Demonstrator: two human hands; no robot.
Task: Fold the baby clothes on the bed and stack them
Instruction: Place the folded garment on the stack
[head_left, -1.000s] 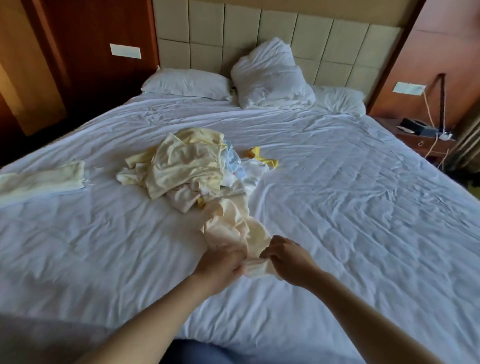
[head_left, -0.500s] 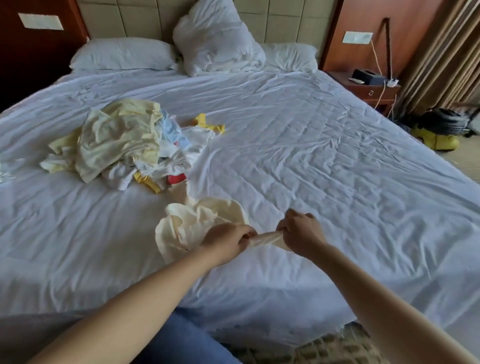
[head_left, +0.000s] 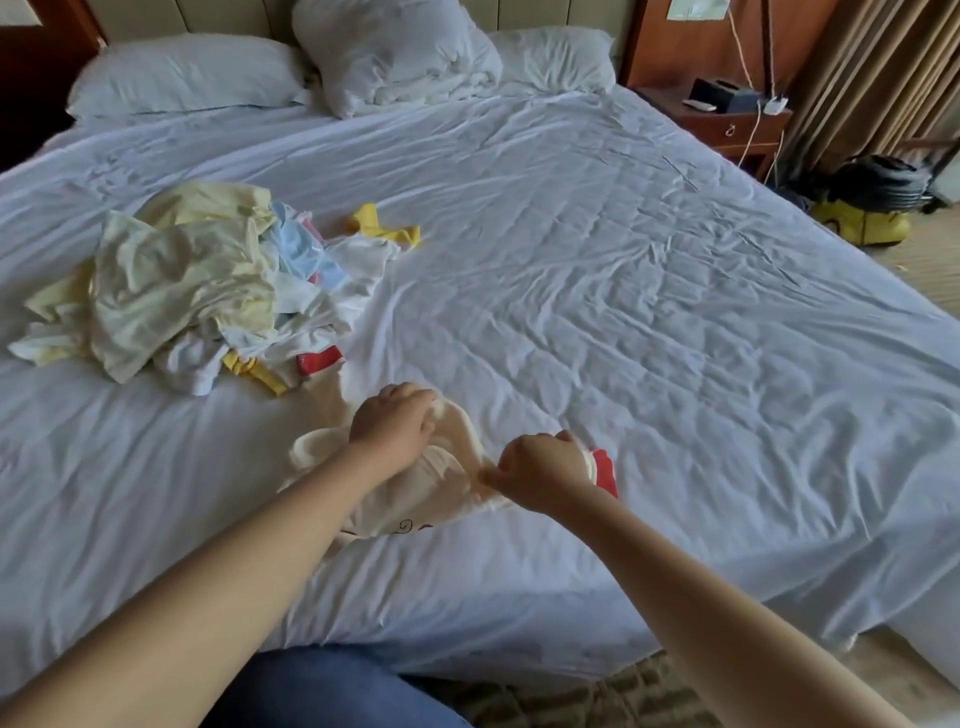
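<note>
A cream baby garment (head_left: 415, 493) with a red trim at its right end lies crumpled near the front edge of the white bed (head_left: 649, 312). My left hand (head_left: 392, 423) grips its upper edge. My right hand (head_left: 537, 470) pinches the fabric by the red trim. A pile of unfolded baby clothes (head_left: 192, 286), pale yellow, white and light blue, sits to the left on the sheet. A small yellow piece (head_left: 382, 226) lies just behind the pile.
Pillows (head_left: 395, 52) line the headboard. A wooden nightstand (head_left: 727, 117) with a dark box and cables stands at the back right. A yellow and black vacuum cleaner (head_left: 867, 208) sits on the floor by the curtains.
The cream garment has come off the pile toward the bed's front edge. My hands have moved apart along it, and its red trim now shows. The camera has turned right.
</note>
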